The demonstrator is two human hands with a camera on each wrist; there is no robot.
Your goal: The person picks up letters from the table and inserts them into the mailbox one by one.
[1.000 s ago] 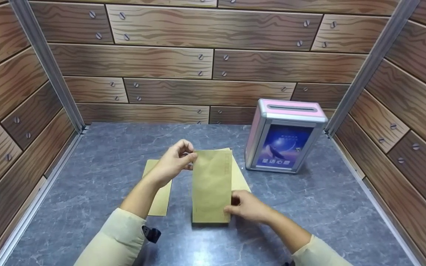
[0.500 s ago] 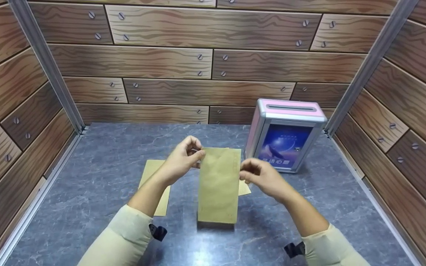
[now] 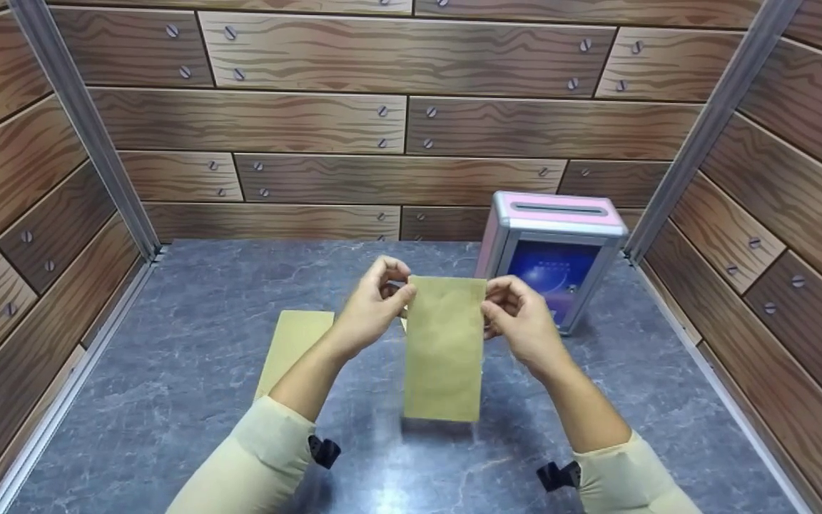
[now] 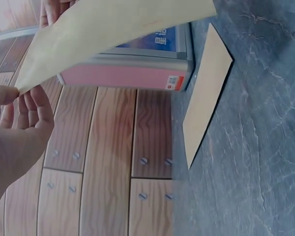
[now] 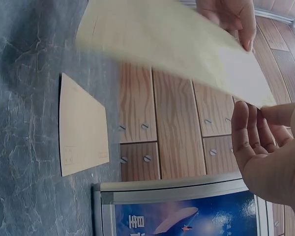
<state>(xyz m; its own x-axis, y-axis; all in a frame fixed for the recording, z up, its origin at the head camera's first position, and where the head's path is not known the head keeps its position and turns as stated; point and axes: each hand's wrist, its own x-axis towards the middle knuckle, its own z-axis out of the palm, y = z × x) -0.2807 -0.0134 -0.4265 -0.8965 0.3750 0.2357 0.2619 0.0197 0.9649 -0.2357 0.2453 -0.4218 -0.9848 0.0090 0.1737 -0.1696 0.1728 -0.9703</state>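
A tan paper envelope (image 3: 444,350) hangs upright in the air between the hands in the head view. My left hand (image 3: 379,303) pinches its upper left corner between thumb and fingers. The upper right corner is held the same way by my right hand (image 3: 525,325). In the right wrist view, the held envelope (image 5: 172,46) slants across the top, with fingers at both corners. A second envelope (image 5: 83,130) lies on the tabletop, mostly hidden behind the held one in the head view. Another envelope (image 3: 295,346) lies to the left, partly covered by the left forearm.
A pink and silver box (image 3: 561,214) with a slot (image 3: 559,208) in its top and a blue picture front stands at the back right, just beyond the right hand. Wood-patterned walls (image 3: 311,121) enclose the grey marbled tabletop (image 3: 190,321) at the back and sides.
The held envelope has moved right and been raised. My right hand has gone from its lower right edge to the upper right corner. The red print on its face no longer shows.
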